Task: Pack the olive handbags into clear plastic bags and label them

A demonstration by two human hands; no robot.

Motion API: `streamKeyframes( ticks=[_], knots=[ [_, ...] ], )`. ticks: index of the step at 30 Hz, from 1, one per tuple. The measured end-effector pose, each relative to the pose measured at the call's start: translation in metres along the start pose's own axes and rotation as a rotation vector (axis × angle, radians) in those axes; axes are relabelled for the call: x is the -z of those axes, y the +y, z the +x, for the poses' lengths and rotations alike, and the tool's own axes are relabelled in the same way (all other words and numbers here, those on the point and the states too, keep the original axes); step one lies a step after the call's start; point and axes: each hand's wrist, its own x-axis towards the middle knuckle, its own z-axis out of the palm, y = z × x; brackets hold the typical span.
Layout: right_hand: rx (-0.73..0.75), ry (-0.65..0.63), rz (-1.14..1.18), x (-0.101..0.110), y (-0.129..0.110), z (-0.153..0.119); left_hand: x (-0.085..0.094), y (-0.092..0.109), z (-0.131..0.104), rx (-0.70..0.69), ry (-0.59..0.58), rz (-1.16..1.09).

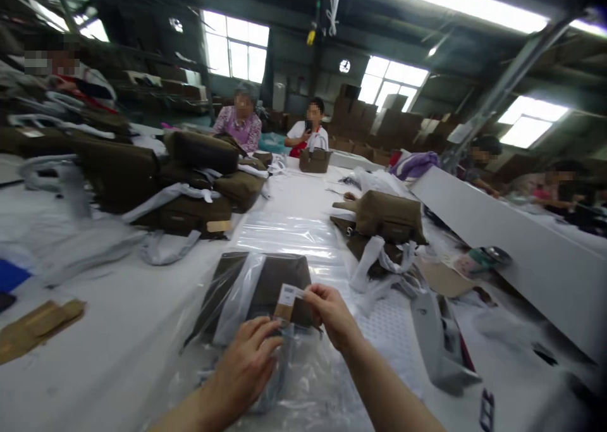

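A dark olive bag lies flat on the table under a clear plastic bag, with a pale wrapped strap across it. On top is a small brown-and-white tag with a printed label. My right hand is closed in a pinch at the upper right edge of the tag. Beside its lower end, my left hand has bent fingers closed on the plastic bag; what lies under the fingertips is partly hidden.
Piled olive bags with wrapped straps stand at the left; another olive bag is at the right. Stacked clear plastic sheets lie ahead. Brown paper rests at left. A white board borders the right. Several people sit farther off.
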Motion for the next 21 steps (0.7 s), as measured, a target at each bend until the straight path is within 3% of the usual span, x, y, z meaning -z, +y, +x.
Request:
streamKeyframes(
  ticks=[4,8,11,15,21],
  knots=[
    [-0.080,-0.132,-0.144,-0.087,-0.017,0.068,0.007,-0.033,-0.036,0.083,0.102,0.053],
    [-0.174,-0.122,-0.301,-0.141,-0.012,0.122,0.006,-0.059,-0.050,0.136,0.197,0.062],
    [-0.250,-0.094,-0.406,-0.157,-0.003,0.144,0.009,-0.080,-0.052,0.197,0.249,0.061],
    [-0.338,-0.100,-0.491,-0.161,0.002,0.158,0.018,-0.112,-0.046,0.278,0.288,0.044],
    [-0.392,-0.200,-0.609,-0.160,-0.003,0.166,0.026,-0.157,-0.015,0.371,0.296,0.073]
  ],
)
